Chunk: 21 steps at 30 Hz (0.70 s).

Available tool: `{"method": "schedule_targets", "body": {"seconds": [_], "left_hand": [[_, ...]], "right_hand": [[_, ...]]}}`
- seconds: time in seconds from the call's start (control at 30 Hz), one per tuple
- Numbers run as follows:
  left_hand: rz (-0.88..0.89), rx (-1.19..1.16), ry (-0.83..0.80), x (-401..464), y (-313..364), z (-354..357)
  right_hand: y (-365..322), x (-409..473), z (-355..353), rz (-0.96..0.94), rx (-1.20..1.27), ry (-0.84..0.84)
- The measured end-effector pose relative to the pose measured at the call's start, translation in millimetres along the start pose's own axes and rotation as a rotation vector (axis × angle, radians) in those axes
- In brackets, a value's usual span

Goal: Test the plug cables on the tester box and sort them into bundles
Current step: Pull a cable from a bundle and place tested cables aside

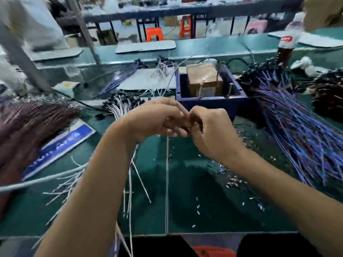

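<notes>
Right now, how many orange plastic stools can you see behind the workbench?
2. One orange plastic stool stands left of centre in the background, the other orange stool is to its right, partly behind a dark post. More may be hidden by the shelving.

I see a dark green table top [185, 191], a navy-blue open tester box [211, 102] holding a brown block [204, 80]. Blue-purple cable pile [300, 130] right, dark brown cable pile [31, 123] left, white thin cables [122, 106] between, orange plastic stool [154, 34] behind.

A factory workshop: a green table [185, 182] heaped with cable bundles [297, 127], a tester box [209, 101], and plastic stools [154, 34] behind.
</notes>
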<state>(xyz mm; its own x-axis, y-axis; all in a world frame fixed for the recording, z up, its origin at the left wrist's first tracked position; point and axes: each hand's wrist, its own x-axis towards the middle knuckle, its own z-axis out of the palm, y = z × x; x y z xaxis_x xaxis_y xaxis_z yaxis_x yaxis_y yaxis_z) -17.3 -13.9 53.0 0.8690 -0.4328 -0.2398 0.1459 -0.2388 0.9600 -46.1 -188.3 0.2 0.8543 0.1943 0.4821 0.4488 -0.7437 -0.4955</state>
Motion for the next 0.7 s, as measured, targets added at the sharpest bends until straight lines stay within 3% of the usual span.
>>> {"method": "schedule_targets", "body": {"seconds": [0.2,0.37,0.57,0.7], "left_hand": [[-0.316,0.636,0.215,20.9,-30.1,-70.8],[-0.139,1.081,0.486,63.2,-38.6,-85.0],[-0.105,1.241,0.499,91.3,-39.4,-76.8],[-0.170,1.191,0.498,90.5,-33.0,-80.9]], "right_hand": [[-35.8,35.3,65.4,0.025,-0.018,-0.321],[-46.9,63.6,106.6,0.131,-0.137,-0.439],[-45.9,76.5,117.9,0.210,-0.279,-0.561],[-49.9,79.1,113.2,0.284,-0.239,-0.581]]}}
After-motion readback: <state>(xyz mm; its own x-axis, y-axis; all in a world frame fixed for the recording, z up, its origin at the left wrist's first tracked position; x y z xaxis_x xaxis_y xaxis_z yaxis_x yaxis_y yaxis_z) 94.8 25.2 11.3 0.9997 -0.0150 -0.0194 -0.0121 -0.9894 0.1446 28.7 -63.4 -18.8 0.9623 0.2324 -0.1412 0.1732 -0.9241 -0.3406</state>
